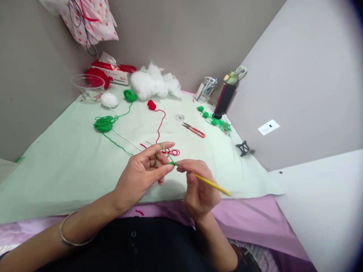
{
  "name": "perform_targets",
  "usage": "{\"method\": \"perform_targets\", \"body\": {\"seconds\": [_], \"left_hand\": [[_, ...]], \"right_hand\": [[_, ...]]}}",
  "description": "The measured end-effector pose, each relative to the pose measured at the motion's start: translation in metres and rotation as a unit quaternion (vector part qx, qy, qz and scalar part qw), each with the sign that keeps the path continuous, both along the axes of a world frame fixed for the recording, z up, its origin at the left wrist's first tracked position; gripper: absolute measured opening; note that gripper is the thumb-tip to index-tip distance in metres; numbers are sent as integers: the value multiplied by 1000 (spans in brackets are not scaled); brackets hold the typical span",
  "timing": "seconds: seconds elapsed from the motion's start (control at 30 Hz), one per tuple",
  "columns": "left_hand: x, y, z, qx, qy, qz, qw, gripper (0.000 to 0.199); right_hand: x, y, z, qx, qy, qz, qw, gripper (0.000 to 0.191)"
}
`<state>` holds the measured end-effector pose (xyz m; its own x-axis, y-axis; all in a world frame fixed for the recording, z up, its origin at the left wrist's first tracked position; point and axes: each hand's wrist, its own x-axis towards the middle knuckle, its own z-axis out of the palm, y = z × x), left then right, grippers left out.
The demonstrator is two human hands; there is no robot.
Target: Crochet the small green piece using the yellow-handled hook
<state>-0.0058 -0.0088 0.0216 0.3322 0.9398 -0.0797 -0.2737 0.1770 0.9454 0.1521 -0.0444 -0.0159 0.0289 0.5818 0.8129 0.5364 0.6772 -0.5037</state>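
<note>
Over the front of the table, my left hand (146,166) pinches a small piece of green yarn (171,163) between thumb and fingers. A green strand runs up over its raised index finger. In my right hand (202,185) is a crochet hook (212,184) with a yellow handle, its metal tip at the green yarn by my left fingertips. The strand appears to lead back toward a loose green skein (103,124) on the left. Red yarn (173,152) lies in loops just behind my hands, joined to a small red ball (151,105).
Orange thread snips (195,130) lie beyond my right hand, near a small round dish (179,117). White stuffing (154,82), a tissue box (113,72) and a clear tub (88,87) stand at the back. Small green crocheted pieces (205,115) and a propped phone (225,99) are at right.
</note>
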Motion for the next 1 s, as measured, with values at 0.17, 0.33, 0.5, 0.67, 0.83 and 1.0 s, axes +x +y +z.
{"method": "perform_targets", "body": {"seconds": [0.17, 0.33, 0.5, 0.67, 0.83, 1.0], "left_hand": [[1, 2, -1, -132, -111, -99, 980, 52], [-1, 6, 3, -161, -150, -76, 973, 44], [4, 2, 1, -98, -119, -72, 985, 50], [8, 1, -2, -104, -121, -43, 986, 48], [1, 9, -2, -184, -168, -97, 964, 30], [0, 9, -6, -137, -152, -90, 975, 30]], "right_hand": [[-3, 1, -6, 63, -46, -85, 993, 36], [-2, 2, 7, -89, 233, 34, 968, 22], [-6, 6, 10, -130, 215, 70, 965, 19], [-7, 3, -1, -5, 33, -31, 999, 34], [-1, 4, 1, -46, 146, 4, 988, 26], [-1, 9, 5, -147, 267, 96, 948, 17]]}}
